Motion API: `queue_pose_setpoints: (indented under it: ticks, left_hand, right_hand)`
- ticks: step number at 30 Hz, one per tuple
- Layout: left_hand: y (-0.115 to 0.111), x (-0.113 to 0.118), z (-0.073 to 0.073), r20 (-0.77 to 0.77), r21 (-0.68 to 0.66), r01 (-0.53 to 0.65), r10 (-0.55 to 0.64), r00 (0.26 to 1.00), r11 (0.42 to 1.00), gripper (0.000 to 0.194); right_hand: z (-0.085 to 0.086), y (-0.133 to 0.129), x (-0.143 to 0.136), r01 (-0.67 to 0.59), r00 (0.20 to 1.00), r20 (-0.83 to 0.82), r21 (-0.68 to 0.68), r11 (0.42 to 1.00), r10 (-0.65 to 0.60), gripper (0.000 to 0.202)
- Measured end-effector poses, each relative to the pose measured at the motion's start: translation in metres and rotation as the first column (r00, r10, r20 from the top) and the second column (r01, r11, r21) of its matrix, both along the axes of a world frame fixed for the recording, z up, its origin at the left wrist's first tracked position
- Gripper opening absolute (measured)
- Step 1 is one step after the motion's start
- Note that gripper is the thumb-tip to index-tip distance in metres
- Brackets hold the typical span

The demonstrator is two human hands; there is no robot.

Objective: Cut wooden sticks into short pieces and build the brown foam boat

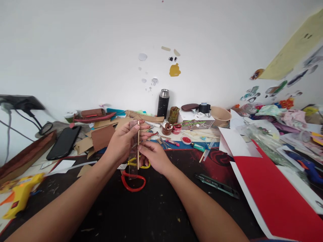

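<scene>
A thin wooden stick [138, 158] stands upright in front of me, lying along the edge of a clear plastic strip [133, 172]. My left hand [123, 139] pinches both near their upper part, thumb on the stick. Lower down, the thumb and fingers of my right hand [157, 158] close on the stick from the right; some of those fingertips are hidden. Beneath the hands, on the dark mat, lie scissors with red handles [133, 190] and another pair with yellow handles [147, 164], partly covered by the strip.
To the right lie a utility knife [217, 186] and red card [280, 191]. At left are a yellow glue gun [24, 195], a black phone [64, 143] and brown cardboard pieces [103, 137]. A black flask [163, 104] stands by the wall, near small jars [167, 128].
</scene>
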State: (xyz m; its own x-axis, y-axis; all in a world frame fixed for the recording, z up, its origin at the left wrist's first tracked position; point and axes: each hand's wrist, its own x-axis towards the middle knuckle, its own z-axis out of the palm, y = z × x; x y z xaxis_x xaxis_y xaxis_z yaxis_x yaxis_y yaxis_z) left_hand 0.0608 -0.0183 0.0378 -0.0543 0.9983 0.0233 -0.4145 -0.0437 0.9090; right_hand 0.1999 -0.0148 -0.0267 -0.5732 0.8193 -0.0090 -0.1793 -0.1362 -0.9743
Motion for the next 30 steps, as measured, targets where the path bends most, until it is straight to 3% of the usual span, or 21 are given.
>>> queue_pose_setpoints:
  ticks: [30]
  left_hand:
    - [0.006,0.002,-0.014,0.023,-0.078,-0.076,0.078,0.997,0.994,0.015]
  right_hand:
    - [-0.003,0.0,-0.005,0.058,0.998,0.011,-0.105,0.993,-0.058,0.018]
